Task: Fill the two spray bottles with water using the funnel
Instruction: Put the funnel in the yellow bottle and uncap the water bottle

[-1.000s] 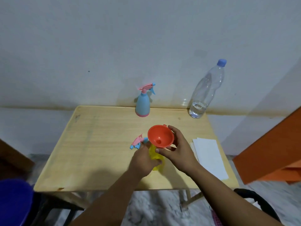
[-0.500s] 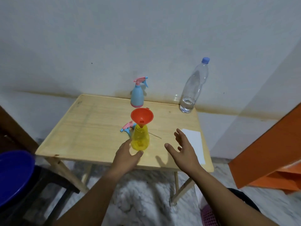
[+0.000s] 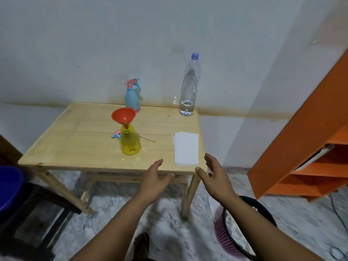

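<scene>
A: Start at the left edge. What's there?

B: A blue tub on a dark stool, just beside the wooden table.

A: And on the table?

B: Near the middle, the yellow spray bottle stands upright with its top off, and the orange funnel sits in its neck, tilted a little to the left. The loose pink-and-blue spray head lies on the wood just behind it, touching or nearly so — I cannot tell which. Its thin dip tube shows to the right of the bottle.

A: The second bottle?

B: The blue spray bottle stands at the back edge by the wall, pink trigger head fitted. Further right, at the back corner, the clear water bottle is capped, with only a little water at the bottom. White paper sheets lie by the right front corner.

A: The hands?

B: Both hover at the table's front edge, well apart from the bottles. The left hand has fingers loosely extended, holding nothing. The right hand is the same — fingers spread and relaxed, empty.

A: Beyond that?

B: A pink basket on the floor and an orange shelf at the far right.
</scene>
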